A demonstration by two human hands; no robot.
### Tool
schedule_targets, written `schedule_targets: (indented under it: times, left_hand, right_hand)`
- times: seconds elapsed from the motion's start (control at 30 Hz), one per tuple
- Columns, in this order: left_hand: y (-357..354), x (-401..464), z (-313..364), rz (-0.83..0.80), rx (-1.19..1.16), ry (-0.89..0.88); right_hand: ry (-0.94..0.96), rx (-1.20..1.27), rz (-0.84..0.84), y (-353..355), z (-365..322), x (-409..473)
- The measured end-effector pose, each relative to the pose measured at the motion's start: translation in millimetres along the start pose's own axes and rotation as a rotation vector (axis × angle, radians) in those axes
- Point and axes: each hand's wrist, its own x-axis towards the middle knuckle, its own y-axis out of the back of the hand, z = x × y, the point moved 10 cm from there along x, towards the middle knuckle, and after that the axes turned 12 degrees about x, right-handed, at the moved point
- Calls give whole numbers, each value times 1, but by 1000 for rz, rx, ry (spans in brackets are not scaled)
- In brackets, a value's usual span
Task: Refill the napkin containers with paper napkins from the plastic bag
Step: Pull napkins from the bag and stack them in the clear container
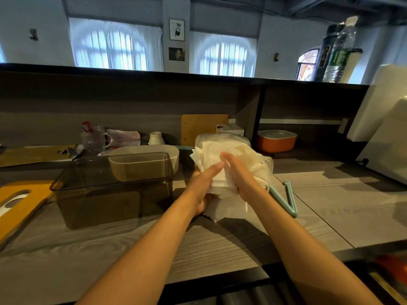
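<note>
A stack of white paper napkins (220,183) sticks out of a clear plastic bag (237,146) lying on the grey counter. My left hand (203,186) holds the stack from the left, thumb underneath and fingers laid over the top. My right hand (240,175) presses against the stack's right side with straight fingers. A smoky transparent napkin container (114,190) stands open to the left of the hands, with nothing visible inside. Behind it sits a white oval container (174,154).
An orange lid (19,203) lies at the left edge. A teal bag clip (286,199) rests right of the napkins. An orange box with a white lid (276,140), a glass mug (93,138) and a white machine (383,133) stand further back.
</note>
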Motion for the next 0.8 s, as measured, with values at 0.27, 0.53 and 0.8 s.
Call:
schedule_targets:
  times: [0.27,0.53,0.8]
  left_hand:
    - [26,4,-1,210,-151,-36]
    - [23,0,4,214,-52,-57]
    - [15,-1,14,150,34,-115]
  right_hand:
    - [21,102,-217,-6,-11,3]
    - [126,-66,-253,-14,-23,-4]
    - [48,54,-187,-7,-13,-4]
